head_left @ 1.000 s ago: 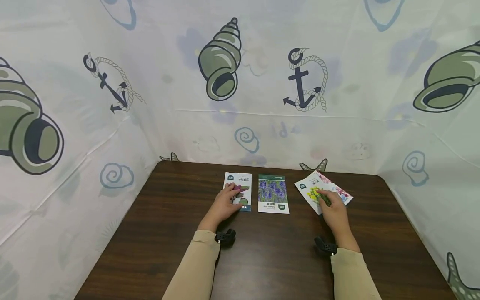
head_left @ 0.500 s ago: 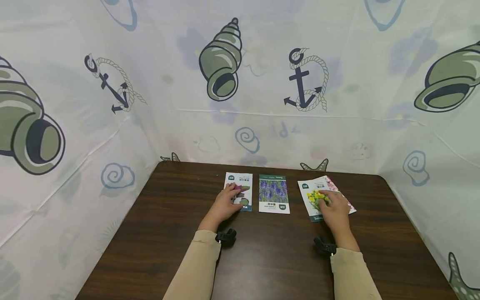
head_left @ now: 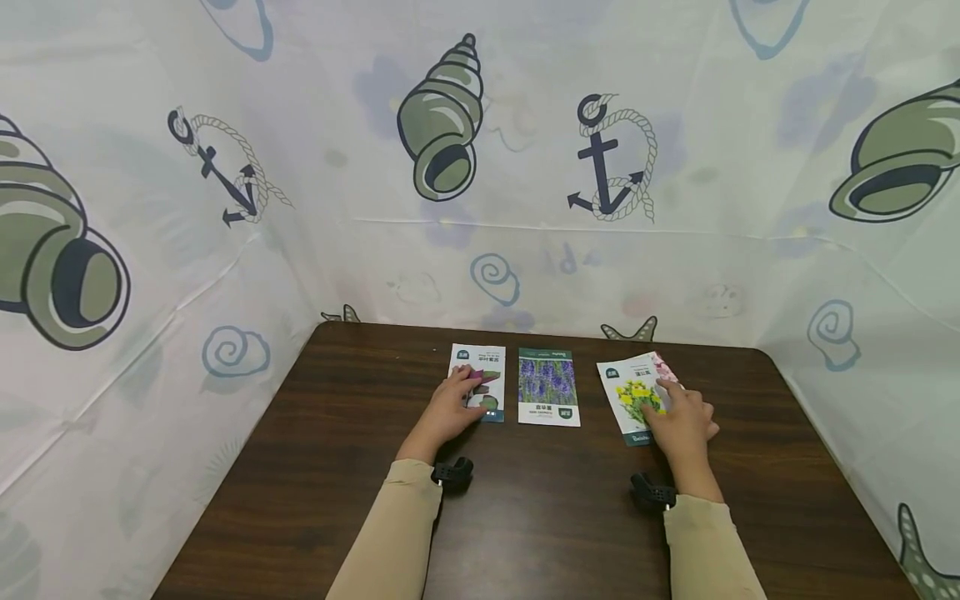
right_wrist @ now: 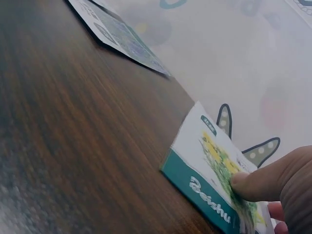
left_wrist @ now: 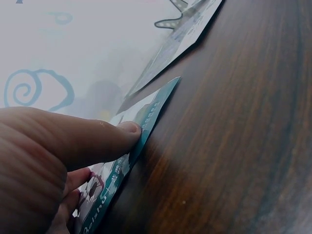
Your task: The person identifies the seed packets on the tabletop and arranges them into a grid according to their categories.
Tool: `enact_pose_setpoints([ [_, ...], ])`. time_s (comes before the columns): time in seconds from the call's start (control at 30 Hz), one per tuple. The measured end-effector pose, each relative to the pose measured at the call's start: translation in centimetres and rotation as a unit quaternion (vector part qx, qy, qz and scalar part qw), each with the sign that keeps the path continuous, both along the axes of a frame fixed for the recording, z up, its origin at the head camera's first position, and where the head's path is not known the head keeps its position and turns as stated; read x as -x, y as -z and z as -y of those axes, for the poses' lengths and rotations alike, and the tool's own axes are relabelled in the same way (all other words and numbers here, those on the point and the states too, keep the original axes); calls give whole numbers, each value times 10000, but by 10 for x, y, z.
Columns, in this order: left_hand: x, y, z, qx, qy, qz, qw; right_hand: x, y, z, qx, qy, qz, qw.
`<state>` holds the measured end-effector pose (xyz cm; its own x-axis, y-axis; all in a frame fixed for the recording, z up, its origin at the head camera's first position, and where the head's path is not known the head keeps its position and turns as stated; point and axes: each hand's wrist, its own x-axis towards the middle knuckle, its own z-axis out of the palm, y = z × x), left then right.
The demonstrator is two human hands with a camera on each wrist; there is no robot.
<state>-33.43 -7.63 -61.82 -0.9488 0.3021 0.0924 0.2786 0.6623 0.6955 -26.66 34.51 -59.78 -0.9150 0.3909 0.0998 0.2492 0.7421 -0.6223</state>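
In the head view my left hand [head_left: 448, 412] rests on a seed packet [head_left: 491, 357] with purple and green leaves printed on it. Its thumb presses the packet's teal edge in the left wrist view, the fingers lying relaxed over the far side. At the right, my right hand [head_left: 681, 425] holds a yellow-flower seed packet [head_left: 621, 392], thumb on the printed face and fingers curled at its right side. Beneath that one a pink-flower seed packet [head_left: 663, 365] shows only a corner; the hand covers the rest. Between the hands lies a purple-flower seed packet [head_left: 546, 387], untouched.
All the packets lie near the far edge of a dark brown wooden table [head_left: 525, 517]. A white cloth [head_left: 525, 283] printed with shells and anchors hangs behind and along both sides.
The yellow-flower packet has turned straighter and slid slightly right, covering more of the pink-flower one. My right hand has shifted right over the packets' right side. The left hand stays put.
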Motion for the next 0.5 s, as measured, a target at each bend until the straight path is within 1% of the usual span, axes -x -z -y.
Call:
enact_pose_setpoints([
  [0.13,0,0,0,23,18,-23,10000,0,-1,1,105,112,-110,9998],
  [0.27,-1,-1,0,17,-8,-1,10000,-1,-2,2,98,175,-140,9997],
  [0.37,-1,-1,-1,-14,-23,-46,10000,-2,-3,2,94,96,-103,9999],
  [0.5,-1,0,-1,-51,-25,-128,9999,-4,-4,3,150,-152,0,9998],
])
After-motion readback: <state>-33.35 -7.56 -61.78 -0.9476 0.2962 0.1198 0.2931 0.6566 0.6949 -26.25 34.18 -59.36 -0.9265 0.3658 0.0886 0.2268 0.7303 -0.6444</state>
